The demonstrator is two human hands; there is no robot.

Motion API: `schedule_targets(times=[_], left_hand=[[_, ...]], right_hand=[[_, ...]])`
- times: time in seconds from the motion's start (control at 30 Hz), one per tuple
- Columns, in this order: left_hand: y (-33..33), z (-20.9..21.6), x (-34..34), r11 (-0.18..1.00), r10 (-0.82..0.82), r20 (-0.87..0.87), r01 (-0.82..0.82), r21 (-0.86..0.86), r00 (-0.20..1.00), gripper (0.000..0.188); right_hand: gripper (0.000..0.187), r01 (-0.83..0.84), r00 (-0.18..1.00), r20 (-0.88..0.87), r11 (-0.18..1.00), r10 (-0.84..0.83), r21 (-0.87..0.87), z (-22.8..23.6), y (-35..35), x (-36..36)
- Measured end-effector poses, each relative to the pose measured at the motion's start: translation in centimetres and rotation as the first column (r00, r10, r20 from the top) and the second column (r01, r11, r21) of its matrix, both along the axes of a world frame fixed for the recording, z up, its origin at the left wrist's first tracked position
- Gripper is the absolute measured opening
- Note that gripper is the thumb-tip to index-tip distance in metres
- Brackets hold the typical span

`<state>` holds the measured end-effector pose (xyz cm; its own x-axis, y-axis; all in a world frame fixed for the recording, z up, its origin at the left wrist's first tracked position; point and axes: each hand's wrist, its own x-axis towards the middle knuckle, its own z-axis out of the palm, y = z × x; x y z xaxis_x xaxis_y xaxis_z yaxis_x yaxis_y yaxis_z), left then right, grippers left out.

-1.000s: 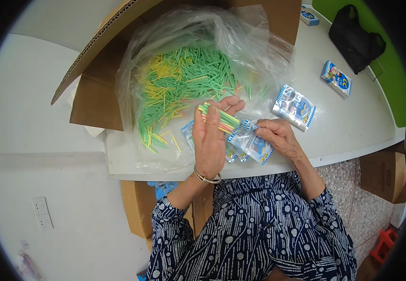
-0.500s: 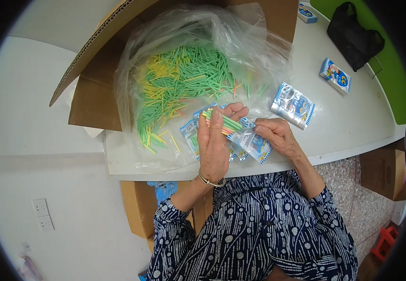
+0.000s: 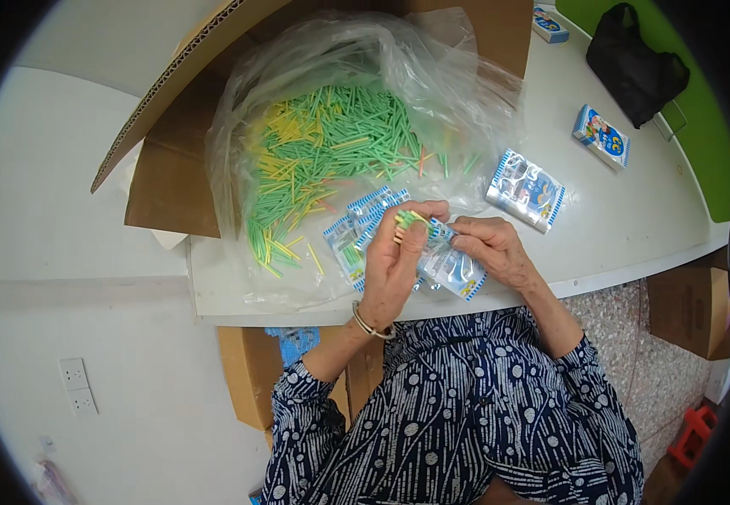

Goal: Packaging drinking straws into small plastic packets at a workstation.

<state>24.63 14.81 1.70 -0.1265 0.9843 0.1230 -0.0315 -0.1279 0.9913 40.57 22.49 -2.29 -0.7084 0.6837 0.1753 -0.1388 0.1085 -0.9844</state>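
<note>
My left hand [image 3: 390,273] is closed round a small bundle of thin candy-like sticks [image 3: 414,220], green, yellow and pink. Pinched in my right hand [image 3: 498,251] is a small clear plastic packet [image 3: 459,271] with blue striped edges. The bundle's far ends meet the packet's upper edge; my fingers partly hide whether they are inside. Beneath and beside my left hand lie several similar packets [image 3: 344,236], one with green sticks showing through. Beyond both hands, loose green and yellow sticks [image 3: 348,126] spread in a heap on a large clear plastic bag [image 3: 356,38].
An open cardboard box [image 3: 167,181] surrounds the bag at the back left. To the right on the white table [image 3: 642,219] are flat packets [image 3: 526,189], a small printed box [image 3: 602,137] and a black bag [image 3: 634,67]. Another cardboard box [image 3: 689,311] stands below the table.
My left hand has turned and shifted a little, bringing the bundle of sticks against the packet's edge, with the near ends now pointing up. My right hand still holds the packet, slightly nearer the left.
</note>
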Motion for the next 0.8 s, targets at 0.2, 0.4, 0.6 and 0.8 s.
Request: schedule_targets(times=[0.2,0.4,0.6,0.8], left_hand=[[0.3,1.8,-0.4,0.993,0.008,0.469,0.046,-0.105,0.883,0.031],[0.6,2.5,-0.1,0.994,0.02,0.403,0.024,-0.105,0.915,0.035],[0.9,3.0,0.6,0.997,0.015,0.056,-0.01,-0.078,0.998,0.03],[2.0,4.6,0.8,1.0,0.031,0.093,-0.03,-0.01,0.995,0.03]], right_hand=[[0.025,0.034,0.999,-0.011,0.998,-0.034,-0.051,0.4,-0.2,0.0],[0.025,0.046,0.999,-0.02,0.991,-0.049,-0.124,0.6,-0.3,0.3],[0.024,0.008,1.0,-0.012,0.994,-0.01,-0.107,0.7,-0.2,0.8],[0.024,-0.009,0.998,-0.063,0.992,0.001,-0.124,0.9,0.0,1.6]])
